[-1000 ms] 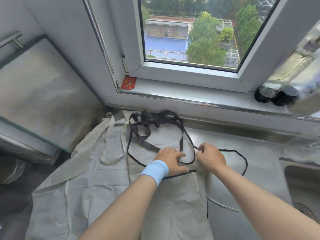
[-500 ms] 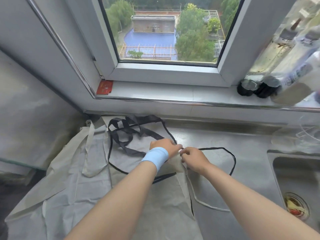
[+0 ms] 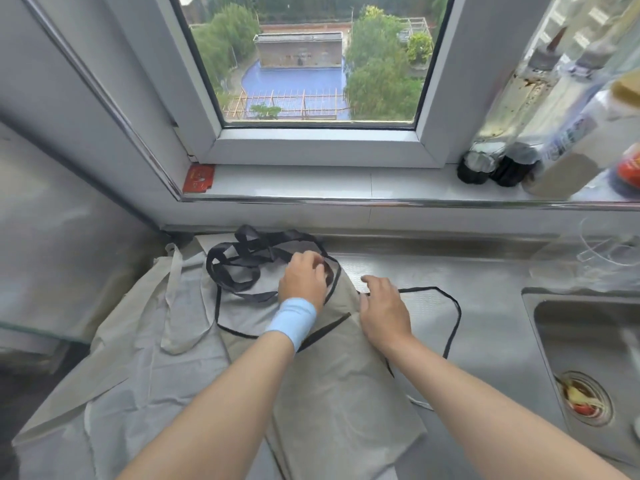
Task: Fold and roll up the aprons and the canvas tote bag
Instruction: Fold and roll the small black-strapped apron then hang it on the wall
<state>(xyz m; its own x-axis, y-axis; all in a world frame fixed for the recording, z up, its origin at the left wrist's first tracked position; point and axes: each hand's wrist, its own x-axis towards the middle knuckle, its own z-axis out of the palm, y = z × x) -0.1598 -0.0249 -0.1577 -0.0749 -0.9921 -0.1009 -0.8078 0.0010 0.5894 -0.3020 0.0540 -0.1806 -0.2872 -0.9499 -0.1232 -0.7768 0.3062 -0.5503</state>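
A beige apron (image 3: 339, 393) with black trim lies folded lengthwise on the steel counter (image 3: 485, 278). It rests on a paler apron (image 3: 138, 375) spread to the left. A bundle of wide black straps (image 3: 239, 265) is heaped at the beige apron's top end, near the wall. My left hand (image 3: 304, 278), with a blue wristband, has its fingers curled on a black strap at that end; it is blurred. My right hand (image 3: 384, 306) rests with straight fingers on the apron's right edge. A thin black tie (image 3: 455, 317) loops over the counter to its right.
A steel sink (image 3: 588, 341) is at the right, with food scraps in its drain (image 3: 581, 398). Bottles (image 3: 502, 140) stand on the windowsill, with a red card (image 3: 198, 178) at its left end. A glass panel (image 3: 52, 254) borders the counter on the left.
My left hand has moved away from me to the strap bundle. My right hand has let go of the thin tie and now lies flat at the apron's edge.
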